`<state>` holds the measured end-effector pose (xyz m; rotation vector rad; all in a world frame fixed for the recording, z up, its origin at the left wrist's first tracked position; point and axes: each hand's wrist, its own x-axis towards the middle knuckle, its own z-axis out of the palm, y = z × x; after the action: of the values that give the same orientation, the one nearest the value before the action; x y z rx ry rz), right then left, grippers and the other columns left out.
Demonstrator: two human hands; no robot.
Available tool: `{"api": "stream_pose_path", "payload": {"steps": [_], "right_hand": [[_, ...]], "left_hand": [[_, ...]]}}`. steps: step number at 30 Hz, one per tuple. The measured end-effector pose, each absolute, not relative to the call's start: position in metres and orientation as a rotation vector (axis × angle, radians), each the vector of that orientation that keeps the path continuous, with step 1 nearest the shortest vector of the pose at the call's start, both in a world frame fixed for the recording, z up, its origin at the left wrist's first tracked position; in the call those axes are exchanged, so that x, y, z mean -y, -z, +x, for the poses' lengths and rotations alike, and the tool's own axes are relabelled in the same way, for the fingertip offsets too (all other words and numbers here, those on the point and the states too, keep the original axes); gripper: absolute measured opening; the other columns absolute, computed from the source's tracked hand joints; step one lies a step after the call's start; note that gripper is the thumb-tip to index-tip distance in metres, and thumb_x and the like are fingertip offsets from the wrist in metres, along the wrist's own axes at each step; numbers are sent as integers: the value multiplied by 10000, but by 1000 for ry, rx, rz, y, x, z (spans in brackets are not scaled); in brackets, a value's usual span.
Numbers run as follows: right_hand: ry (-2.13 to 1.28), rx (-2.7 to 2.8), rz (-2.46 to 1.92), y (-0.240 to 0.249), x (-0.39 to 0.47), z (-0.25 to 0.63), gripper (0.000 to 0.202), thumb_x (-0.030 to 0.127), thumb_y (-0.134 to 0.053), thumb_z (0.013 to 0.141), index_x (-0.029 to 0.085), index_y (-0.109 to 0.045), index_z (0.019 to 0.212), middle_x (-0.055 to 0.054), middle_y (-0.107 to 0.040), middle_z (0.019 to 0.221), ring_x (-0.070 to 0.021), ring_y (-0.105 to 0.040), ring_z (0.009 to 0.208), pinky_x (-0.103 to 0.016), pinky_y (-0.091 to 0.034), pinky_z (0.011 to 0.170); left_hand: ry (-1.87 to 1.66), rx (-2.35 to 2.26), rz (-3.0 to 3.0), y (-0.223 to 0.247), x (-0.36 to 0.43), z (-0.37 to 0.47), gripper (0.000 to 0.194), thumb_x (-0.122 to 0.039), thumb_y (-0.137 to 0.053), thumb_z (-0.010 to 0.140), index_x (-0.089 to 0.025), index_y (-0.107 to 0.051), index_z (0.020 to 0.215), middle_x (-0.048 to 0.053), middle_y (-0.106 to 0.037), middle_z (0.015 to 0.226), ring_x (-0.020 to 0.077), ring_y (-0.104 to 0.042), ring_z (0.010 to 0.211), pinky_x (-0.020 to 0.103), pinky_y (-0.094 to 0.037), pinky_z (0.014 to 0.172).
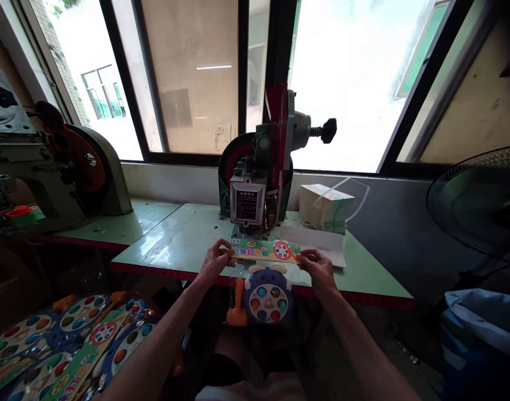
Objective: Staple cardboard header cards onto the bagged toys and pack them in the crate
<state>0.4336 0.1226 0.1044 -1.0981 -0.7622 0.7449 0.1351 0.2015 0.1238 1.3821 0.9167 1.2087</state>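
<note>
A printed header card (258,250) is stretched level between my hands at the front of the stapling machine (255,184). My left hand (216,259) pinches the card's left end, and my right hand (319,269) pinches its right end. Below the card hangs a blue round animal-faced toy (268,295) with coloured buttons, beside an orange toy hammer (237,309). Clear plastic shows around the card's lower edge, so the toy seems to be in a bag under it. The machine's working point behind the card is partly hidden.
Several bagged toys with cards (83,334) lie in a pile at lower left. A stack of cards (325,206) and a white open box (321,242) sit right of the machine. Another machine (71,167) stands left, a fan (484,206) right, above a blue-and-white sack (480,334).
</note>
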Motion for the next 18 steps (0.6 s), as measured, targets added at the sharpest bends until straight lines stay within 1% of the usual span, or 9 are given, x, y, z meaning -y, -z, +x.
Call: {"api": "stream_pose_path", "payload": {"steps": [4,8,13,18], "right_hand": [[-704,741,-1136,-108,-150,446,394,390,-940,466,196,-679,688,-9,-667,591,-157,-569,523,-294,-449,504],[-706,747,-1139,-111,-163,453,376,371,-931,468,195,-676,682,-4,-662,584,-156,-573,525,-291,-456,504],[-715,752,-1151,-112,-165,454,370,365,-932,466,192,-682,676,-14,-669,596,-167,-583,530,-308,-478,501],[-708,744,-1155,-110,-168,454,384,374,-932,461,186,-672,672,-5,-652,582,-160,-570,521,-312,-479,488]], "left_hand": [[-1242,-907,1369,-125,-233,154,329,-336,-753,679,-235,-475,821,-58,-608,515,130,-563,424,222,-411,452],[-1267,-921,1369,-125,-245,159,331,-317,-744,689,-242,-455,830,-77,-586,536,114,-535,419,214,-383,434],[-1243,-928,1384,-128,-245,158,304,-303,-738,716,-239,-468,841,-55,-609,561,129,-570,446,229,-404,450],[-1233,-925,1380,-130,-244,158,316,-300,-738,705,-243,-451,824,-68,-584,525,136,-570,435,238,-421,454]]}}
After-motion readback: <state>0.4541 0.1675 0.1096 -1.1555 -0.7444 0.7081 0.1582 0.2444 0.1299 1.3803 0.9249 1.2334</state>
